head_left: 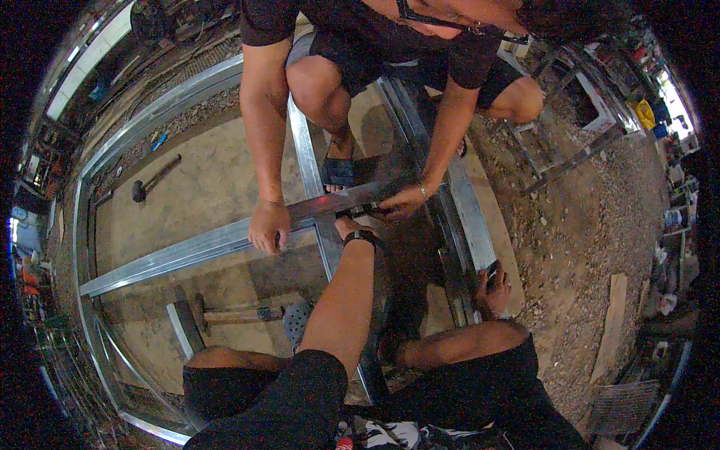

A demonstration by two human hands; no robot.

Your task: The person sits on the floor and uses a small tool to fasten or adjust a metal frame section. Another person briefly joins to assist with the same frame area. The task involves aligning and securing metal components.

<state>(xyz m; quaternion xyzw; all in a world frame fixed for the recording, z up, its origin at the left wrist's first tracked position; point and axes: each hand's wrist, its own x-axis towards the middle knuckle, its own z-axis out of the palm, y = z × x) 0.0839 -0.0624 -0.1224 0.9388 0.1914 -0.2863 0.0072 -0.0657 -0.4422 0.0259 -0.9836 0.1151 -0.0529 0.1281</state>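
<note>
left hand [349, 225]: pressed on long silver galvanized steel channel [225, 244] at its crossing, grip hidden, steadying it | right hand [491, 289]: closed around dark frame rail [457, 217], bracing | co-worker's hands [268, 225] clamp the channel

We find no screens, signs or readable labels. At the far right rim, a small yellow plastic container [645, 114] sits among clutter beside white box-shaped items [600, 105]; details are too blurred to tell. At the left rim we note blue and orange container-like shapes [26, 259], also indistinct. Nothing packaged lies near our hands.
</note>
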